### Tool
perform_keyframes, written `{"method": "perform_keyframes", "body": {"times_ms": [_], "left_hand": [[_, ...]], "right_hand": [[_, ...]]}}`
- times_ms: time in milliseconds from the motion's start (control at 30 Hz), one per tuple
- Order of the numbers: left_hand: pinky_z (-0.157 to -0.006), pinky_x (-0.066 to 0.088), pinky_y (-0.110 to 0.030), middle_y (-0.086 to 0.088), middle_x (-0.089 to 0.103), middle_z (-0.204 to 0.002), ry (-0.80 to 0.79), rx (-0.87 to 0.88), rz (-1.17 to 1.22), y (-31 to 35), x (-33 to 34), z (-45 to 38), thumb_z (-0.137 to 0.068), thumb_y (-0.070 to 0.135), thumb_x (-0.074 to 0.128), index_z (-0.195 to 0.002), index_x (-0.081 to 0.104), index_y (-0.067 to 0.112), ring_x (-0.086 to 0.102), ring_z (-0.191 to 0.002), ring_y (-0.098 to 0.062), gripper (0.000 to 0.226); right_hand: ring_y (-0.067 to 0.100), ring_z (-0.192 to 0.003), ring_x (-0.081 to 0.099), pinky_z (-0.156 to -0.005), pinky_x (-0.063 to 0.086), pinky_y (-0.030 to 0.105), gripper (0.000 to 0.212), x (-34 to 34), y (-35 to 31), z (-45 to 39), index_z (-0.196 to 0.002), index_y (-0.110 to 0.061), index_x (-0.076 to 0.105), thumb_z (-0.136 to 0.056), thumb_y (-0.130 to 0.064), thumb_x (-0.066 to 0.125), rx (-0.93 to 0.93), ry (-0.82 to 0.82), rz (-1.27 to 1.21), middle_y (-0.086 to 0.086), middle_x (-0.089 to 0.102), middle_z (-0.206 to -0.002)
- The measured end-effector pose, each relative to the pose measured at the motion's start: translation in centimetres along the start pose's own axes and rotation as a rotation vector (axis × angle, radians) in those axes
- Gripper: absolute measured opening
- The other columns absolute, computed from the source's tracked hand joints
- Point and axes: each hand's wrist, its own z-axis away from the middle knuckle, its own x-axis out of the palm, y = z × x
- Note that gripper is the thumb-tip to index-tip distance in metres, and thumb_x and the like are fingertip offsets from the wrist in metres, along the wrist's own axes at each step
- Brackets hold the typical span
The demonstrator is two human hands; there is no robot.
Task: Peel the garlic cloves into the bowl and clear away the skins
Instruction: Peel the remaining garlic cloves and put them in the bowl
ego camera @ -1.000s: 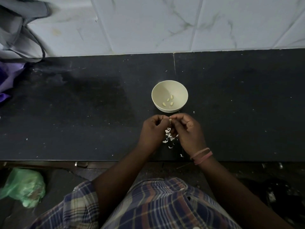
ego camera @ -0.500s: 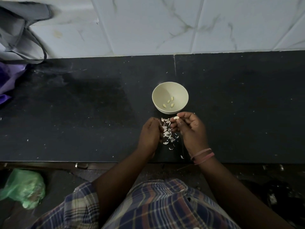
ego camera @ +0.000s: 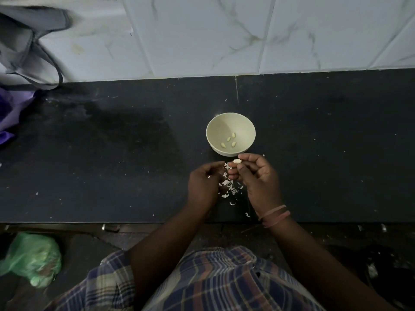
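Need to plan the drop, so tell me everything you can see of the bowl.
The bowl is small, round and cream-coloured, with a smooth matte look, plastic or ceramic. It stands upright on the black countertop, just beyond the hands. Four peeled garlic cloves lie loose at its bottom. Neither hand touches it; the right hand holds another clove near its front rim.

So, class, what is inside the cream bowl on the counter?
Four peeled garlic cloves lie loose on the bottom of the bowl. The near inner wall is hidden behind the rim, so anything there cannot be seen.
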Motion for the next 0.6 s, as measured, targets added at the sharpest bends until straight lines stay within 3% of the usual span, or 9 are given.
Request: {"method": "perform_keyframes", "body": {"times_ms": [100, 200, 433, 600], "left_hand": [[-0.077, 0.058, -0.036, -0.011, 0.078, -0.099, -0.050, 0.028, 0.111, 0.04, 0.33, 0.07, -0.094, 0.005, 0.064, -0.112, 0.075, 0.012, 0.072, -0.084, -0.024, 0.023], [-0.074, 0.058, -0.029, -0.017, 0.076, -0.103, -0.126, 0.014, 0.325, 0.70, 0.67, 0.41, -0.097, 0.000, 0.057, -0.119, 0.070, 0.001, 0.073, -0.087, -0.021, 0.025], [-0.068, 0.053, -0.022, -0.008, 0.077, -0.098, -0.155, 0.081, 0.253, 0.69, 0.52, 0.51, -0.094, 0.004, 0.065, -0.115, 0.073, 0.004, 0.069, -0.080, -0.008, 0.022], [-0.067, 0.050, -0.034, -0.016, 0.076, -0.091, -0.147, 0.108, 0.132, 0.24, 0.05, 0.21, -0.092, 0.010, 0.070, -0.100, 0.077, 0.011, 0.064, -0.076, -0.022, 0.011]], "right_hand": [[0.029, -0.082, 0.070, -0.072, 0.060, 0.033, 0.013, -0.06, 0.23, -0.05, -0.106, 0.006, 0.058, -0.094, 0.008, 0.054, -0.010, 0.014, 0.041, 0.026, 0.072, -0.093], [0.026, -0.081, 0.071, -0.070, 0.059, 0.030, 0.012, -0.08, 0.24, 0.00, -0.105, 0.006, 0.059, -0.093, 0.007, 0.056, -0.005, 0.023, 0.062, 0.022, 0.074, -0.090], [0.007, -0.072, 0.066, -0.065, 0.053, 0.020, 0.009, -0.13, 0.54, -0.05, -0.100, -0.001, 0.067, -0.093, -0.006, 0.064, -0.016, 0.039, 0.201, 0.004, 0.072, -0.083], [0.009, -0.067, 0.060, -0.063, 0.050, 0.027, 0.008, -0.47, 0.98, -0.17, -0.096, -0.005, 0.067, -0.096, -0.006, 0.059, 0.003, 0.002, 0.312, 0.003, 0.069, -0.077]]}}
